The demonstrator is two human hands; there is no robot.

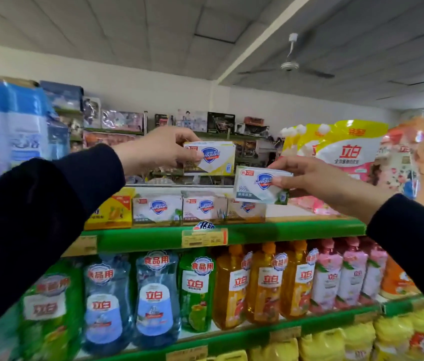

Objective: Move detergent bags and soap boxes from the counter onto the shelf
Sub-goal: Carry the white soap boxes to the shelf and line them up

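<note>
Mid-stocking, soap phase. Your left hand (153, 149) pinches a yellow-trimmed Safeguard soap box (209, 158) by its left end, thumb on the front face, fingers over the top. Your right hand (317, 182) pinches a grey-green Safeguard soap box (260, 187) by its right end, same way. Both boxes hang in the air above the top green shelf (231, 231), neither touching it yet.

Done so far, as I read it: a row of three Safeguard boxes (197, 208) already sits at the shelf front, beside a yellow carton (110, 211) on the left. Liby detergent bags (341, 149) stand upright at the right end. Left to do: seat these two boxes. The gap just right of the row, under your right hand, looks like the open slot. The counter is out of view, so I can't tell what stock remains there.

Materials: the boxes are glossy printed card, rectangular with crisp edges, rigid enough for an end pinch. The bags are soft shiny film pouches with white screw caps, bulgy and prone to slumping. The shelf lip is smooth green painted metal with a price tag (204, 237).
</note>
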